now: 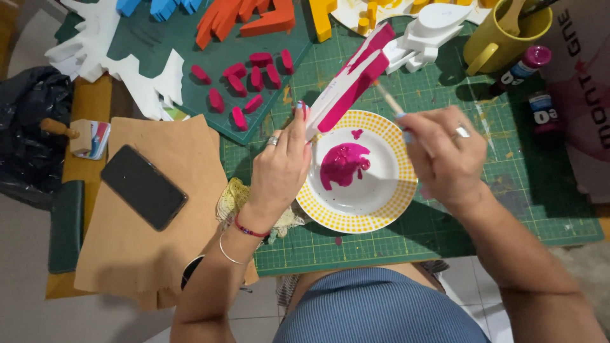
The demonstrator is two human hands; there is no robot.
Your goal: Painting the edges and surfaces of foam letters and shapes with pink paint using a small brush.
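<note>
The left hand [279, 168] pinches the near end of a long white foam piece [349, 79] between thumb and fingers, and holds it slanted over the far rim of the plate [372, 219]. The right hand [438, 155] is closed around a thin brush [389, 98], whose tip touches the piece about at its middle. Most of the upper face is already magenta; a white strip remains along 1 side.

The piece looks very light and rather stiff, probably foam board, so I think it can dent or snap if it is squeezed hard or bent. The wet colour will be slippery and will mark the fingers, so the dry white end, where the left hand is now, seems the safe place to hold.

The plate is white with a yellow dotted border and has a puddle of magenta paint [343, 165] in it. It sits on a green cutting mat [527, 184], near the front edge of the table. Right of the plate the mat is open. Further away it is crowded: a yellow mug [489, 44], 2 small paint bottles [524, 67], white foam shapes [426, 35] and small pink pieces [251, 79]. On the left lie brown paper [127, 248] and a dark phone [143, 187], just beside the left wrist.
</note>
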